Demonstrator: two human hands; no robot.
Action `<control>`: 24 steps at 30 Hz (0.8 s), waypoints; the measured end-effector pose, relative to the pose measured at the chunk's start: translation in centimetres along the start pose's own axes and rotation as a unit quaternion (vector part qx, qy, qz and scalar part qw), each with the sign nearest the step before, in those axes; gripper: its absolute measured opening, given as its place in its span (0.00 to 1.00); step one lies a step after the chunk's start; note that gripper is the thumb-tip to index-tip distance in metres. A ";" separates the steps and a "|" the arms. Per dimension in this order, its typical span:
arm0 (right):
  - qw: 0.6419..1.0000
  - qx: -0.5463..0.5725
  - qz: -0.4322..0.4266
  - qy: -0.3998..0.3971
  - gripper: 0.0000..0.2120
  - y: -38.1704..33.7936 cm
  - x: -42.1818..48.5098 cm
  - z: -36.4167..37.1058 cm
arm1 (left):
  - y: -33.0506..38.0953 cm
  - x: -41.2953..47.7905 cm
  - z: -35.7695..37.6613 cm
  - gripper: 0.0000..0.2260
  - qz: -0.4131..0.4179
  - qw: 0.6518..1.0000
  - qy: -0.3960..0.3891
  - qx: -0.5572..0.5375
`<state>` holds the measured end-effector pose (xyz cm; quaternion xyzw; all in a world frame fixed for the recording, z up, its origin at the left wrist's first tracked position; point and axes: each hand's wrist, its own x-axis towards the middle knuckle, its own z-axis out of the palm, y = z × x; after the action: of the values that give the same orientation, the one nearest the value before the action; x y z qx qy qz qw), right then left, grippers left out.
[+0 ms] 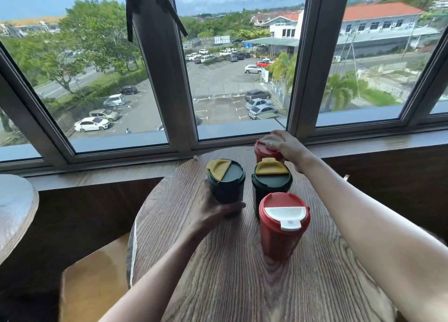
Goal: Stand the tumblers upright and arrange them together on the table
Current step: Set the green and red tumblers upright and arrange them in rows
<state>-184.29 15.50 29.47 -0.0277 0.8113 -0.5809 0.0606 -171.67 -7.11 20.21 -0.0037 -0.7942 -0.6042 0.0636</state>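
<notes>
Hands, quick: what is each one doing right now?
Left hand: closed around the base of the left green tumbler.
Right hand: resting on the lid of the far red tumbler, gripping it from above.

Window (230,67) overlooks parked cars (91,124) and trees (92,33).

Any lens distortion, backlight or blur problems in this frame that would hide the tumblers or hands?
Head view: strong wide-angle bowing in the window frames; bright daylight behind, yet all four tumblers stay legible; left hand on the left green tumbler is shadowed; right hand on the far red tumbler slightly soft.
</notes>
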 end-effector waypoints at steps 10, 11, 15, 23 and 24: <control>0.999 0.025 0.041 0.003 0.03 0.2 0.2 -0.2 | 0.5 0.5 -1.4 0.40 -0.041 0.995 -0.080 -0.037; 0.999 0.023 0.043 0.000 0.02 0.3 0.3 -0.3 | 0.5 0.6 -1.5 0.40 -0.042 0.994 -0.086 -0.043; 0.999 0.024 0.038 0.005 0.18 0.7 0.4 -0.5 | 1.0 0.6 -1.7 0.38 -0.050 0.991 -0.102 -0.070; 0.999 -0.025 0.037 0.023 0.22 0.4 0.3 -0.7 | 1.5 1.0 -2.1 0.28 -0.078 0.984 -0.151 -0.059; 0.999 -0.027 0.038 0.023 0.22 0.3 0.3 -0.7 | 1.4 1.1 -2.4 0.28 -0.080 0.982 -0.163 -0.052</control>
<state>-184.68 16.25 29.36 0.0147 0.8282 -0.5566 0.0632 -172.45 -9.08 22.33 -0.0420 -0.7591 -0.6394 -0.1152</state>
